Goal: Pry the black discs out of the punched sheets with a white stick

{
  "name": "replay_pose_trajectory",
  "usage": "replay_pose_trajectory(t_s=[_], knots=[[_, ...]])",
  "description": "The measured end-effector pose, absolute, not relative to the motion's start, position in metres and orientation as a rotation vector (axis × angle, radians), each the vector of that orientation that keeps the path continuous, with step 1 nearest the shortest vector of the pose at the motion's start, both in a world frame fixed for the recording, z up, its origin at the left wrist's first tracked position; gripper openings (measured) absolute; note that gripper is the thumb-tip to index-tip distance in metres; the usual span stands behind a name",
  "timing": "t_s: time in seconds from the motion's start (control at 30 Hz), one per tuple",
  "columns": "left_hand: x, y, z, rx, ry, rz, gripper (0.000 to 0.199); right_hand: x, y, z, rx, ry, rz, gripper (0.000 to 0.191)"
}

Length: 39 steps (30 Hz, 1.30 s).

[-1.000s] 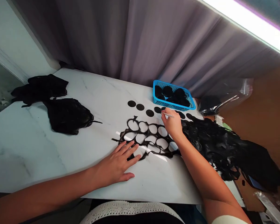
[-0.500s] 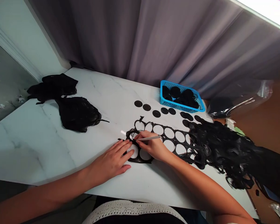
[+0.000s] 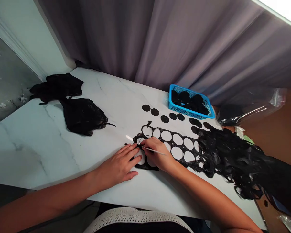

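Note:
A black sheet with rows of round holes [image 3: 172, 141] lies flat on the white marble-patterned table [image 3: 126, 191]. My left hand [image 3: 121, 163] rests palm down with its fingers spread, the fingertips pressing on the sheet's left end. In a pinch, my right hand [image 3: 158, 153] holds a thin pale tool [image 3: 156, 151], its tip at the sheet close to my left fingertips. Thin black loops lie around that tip; their detail is too small to tell. Several black discs [image 3: 164, 119] lie behind the sheet.
A blue basket [image 3: 191, 113] of black round pieces stands at the back right. Tangled black material [image 3: 244, 161] covers the right end of the table. Black cloth [image 3: 83, 116] lies at the left. A clear plastic bag [image 3: 254, 106] is beyond the basket.
The tool in my right hand has tilted, its rear end now lower and pointing slightly toward me. The whole view has shifted a little. My left hand stays on the sheet.

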<state>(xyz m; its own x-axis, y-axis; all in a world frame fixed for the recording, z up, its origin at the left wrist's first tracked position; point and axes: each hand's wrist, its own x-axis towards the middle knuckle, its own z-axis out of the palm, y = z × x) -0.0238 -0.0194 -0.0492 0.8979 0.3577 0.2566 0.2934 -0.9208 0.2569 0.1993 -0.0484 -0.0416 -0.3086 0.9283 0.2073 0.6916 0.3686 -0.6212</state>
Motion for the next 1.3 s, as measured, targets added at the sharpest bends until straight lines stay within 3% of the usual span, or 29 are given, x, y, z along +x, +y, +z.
replay_pose_trajectory(t_s=[0.17,0.33,0.43,0.57,0.77,1.3], knots=[[-0.024,-0.021,-0.05,2.847,0.484,0.413,0.043,0.206,-0.043,-0.044,-1.356,-2.375,0.228,0.011],[-0.027,-0.013,-0.049,2.89,0.484,0.395,0.043,0.272,-0.001,-0.025,-1.711,-1.718,-0.086,0.013],[-0.031,-0.008,-0.043,2.876,0.522,0.445,0.042,0.291,0.005,-0.007,-1.71,-1.427,0.055,0.013],[-0.037,-0.018,-0.034,2.876,0.582,0.516,0.038,0.261,-0.021,0.003,-1.57,-1.43,0.614,0.023],[-0.038,-0.049,-0.042,2.915,0.648,0.506,0.031,0.206,-0.066,-0.015,-1.391,-1.363,1.318,0.021],[-0.039,-0.053,-0.049,2.966,0.682,0.563,0.031,0.188,-0.086,-0.042,-1.337,-1.959,0.788,0.016]])
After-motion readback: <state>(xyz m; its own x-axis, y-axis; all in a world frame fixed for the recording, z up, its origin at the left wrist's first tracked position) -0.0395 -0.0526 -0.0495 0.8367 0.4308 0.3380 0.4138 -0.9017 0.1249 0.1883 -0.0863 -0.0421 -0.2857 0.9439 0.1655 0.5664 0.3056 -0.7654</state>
